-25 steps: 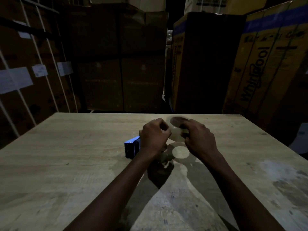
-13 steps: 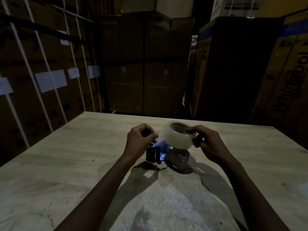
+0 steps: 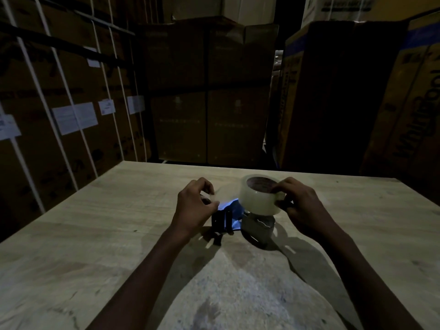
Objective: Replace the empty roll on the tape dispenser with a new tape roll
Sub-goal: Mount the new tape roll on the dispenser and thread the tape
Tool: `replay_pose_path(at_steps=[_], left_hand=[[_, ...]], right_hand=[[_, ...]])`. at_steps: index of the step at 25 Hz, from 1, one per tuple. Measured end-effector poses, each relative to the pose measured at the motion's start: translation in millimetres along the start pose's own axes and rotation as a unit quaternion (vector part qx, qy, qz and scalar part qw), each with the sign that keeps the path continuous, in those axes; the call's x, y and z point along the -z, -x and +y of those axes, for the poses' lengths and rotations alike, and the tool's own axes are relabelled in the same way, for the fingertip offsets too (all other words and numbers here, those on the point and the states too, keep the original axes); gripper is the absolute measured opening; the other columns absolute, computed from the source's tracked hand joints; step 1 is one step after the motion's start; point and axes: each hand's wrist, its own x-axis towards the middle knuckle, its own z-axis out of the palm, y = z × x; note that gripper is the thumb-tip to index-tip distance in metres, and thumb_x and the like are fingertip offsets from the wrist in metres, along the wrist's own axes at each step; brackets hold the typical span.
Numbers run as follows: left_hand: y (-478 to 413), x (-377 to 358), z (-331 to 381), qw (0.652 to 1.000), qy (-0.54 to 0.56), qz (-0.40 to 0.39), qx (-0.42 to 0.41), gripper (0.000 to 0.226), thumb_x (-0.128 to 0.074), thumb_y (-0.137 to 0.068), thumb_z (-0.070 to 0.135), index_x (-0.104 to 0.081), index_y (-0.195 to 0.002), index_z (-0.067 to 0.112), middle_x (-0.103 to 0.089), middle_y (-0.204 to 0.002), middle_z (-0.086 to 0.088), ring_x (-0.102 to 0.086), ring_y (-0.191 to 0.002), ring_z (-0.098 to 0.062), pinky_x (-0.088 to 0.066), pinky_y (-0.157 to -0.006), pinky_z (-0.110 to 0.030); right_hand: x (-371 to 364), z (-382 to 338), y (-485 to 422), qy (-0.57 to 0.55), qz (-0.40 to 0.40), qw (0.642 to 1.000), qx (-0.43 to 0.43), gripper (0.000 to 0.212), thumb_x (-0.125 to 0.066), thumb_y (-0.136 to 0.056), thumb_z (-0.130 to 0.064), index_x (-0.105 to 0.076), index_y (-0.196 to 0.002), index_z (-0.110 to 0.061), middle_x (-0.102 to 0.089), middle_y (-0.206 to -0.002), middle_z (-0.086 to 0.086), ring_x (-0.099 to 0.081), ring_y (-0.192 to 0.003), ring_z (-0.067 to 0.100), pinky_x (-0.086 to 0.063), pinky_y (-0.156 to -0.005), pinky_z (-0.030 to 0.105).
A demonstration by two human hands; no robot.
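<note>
A full roll of clear tape (image 3: 258, 198) with a dark core is held just above the table in my right hand (image 3: 297, 203), which grips its right side. My left hand (image 3: 194, 204) sits a short way to the left of the roll, fingers pinched together on what looks like the loose tape end. Below and between the hands lies the blue and black tape dispenser (image 3: 228, 216) on the wooden table (image 3: 95, 234). Its grey drum part (image 3: 258, 228) sits under the roll.
Tall cardboard boxes (image 3: 207, 91) stand close behind the table's far edge. Strapped cartons with white labels (image 3: 71, 115) line the left side, and more large boxes (image 3: 357, 103) the right. The scene is dim.
The view has shifted left. My hands have drawn apart, the left one moving left away from the roll. The roll is lifted higher, uncovering the dispenser underneath.
</note>
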Motion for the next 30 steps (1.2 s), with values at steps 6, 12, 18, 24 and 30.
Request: replay_pose_path(at_steps=[6,12,18,24,30], left_hand=[[5.7,-0.6,0.4,0.998,-0.048,-0.047,-0.001,0.036,-0.073,-0.075,0.003,-0.048,-0.092,0.023,-0.059,-0.078,0.006,-0.062,-0.070,-0.005,-0.049,-0.054,-0.011],[5.8,-0.1,-0.1,0.997,-0.047,-0.061,0.005,0.037,-0.073,-0.075,0.003,-0.046,-0.092,0.022,-0.061,-0.075,0.003,-0.062,-0.067,-0.002,-0.050,-0.055,-0.009],[7.1,5.4,2.2,0.992,-0.034,-0.119,0.022,0.042,-0.073,-0.074,0.001,-0.046,-0.101,0.020,-0.061,-0.071,0.001,-0.061,-0.062,-0.005,-0.051,-0.054,-0.013],[3.6,10.2,0.3,0.978,-0.080,-0.188,0.041,0.045,-0.073,-0.075,0.005,-0.047,-0.108,0.021,-0.062,-0.075,0.003,-0.063,-0.069,-0.006,-0.054,-0.061,-0.020],[0.9,14.5,-4.6,0.963,-0.134,-0.229,0.058,0.041,-0.071,-0.072,0.008,-0.046,-0.099,0.024,-0.067,-0.077,-0.004,-0.066,-0.072,-0.020,-0.058,-0.069,-0.042]], right_hand=[[-1.1,-5.3,-0.8,0.011,-0.015,1.000,-0.009,0.029,-0.064,-0.082,-0.004,-0.063,-0.107,-0.017,-0.054,-0.108,-0.009,-0.054,-0.089,0.011,-0.053,-0.072,0.033],[-1.3,-8.3,-0.1,0.015,-0.029,0.999,-0.013,0.029,-0.066,-0.081,-0.007,-0.063,-0.108,-0.016,-0.054,-0.109,-0.006,-0.053,-0.091,0.012,-0.052,-0.072,0.030],[0.7,-9.1,1.1,0.020,-0.057,0.998,-0.004,0.029,-0.071,-0.077,-0.009,-0.065,-0.104,-0.019,-0.053,-0.102,-0.010,-0.053,-0.088,0.011,-0.052,-0.070,0.030],[4.2,-14.7,2.1,-0.006,-0.079,0.997,0.007,0.028,-0.074,-0.073,-0.006,-0.068,-0.096,-0.021,-0.049,-0.097,-0.020,-0.055,-0.091,0.008,-0.054,-0.074,0.029],[7.7,-15.8,2.6,-0.007,-0.115,0.993,-0.016,0.026,-0.075,-0.074,-0.007,-0.069,-0.095,-0.019,-0.048,-0.085,-0.024,-0.049,-0.075,-0.003,-0.038,-0.062,0.012]])
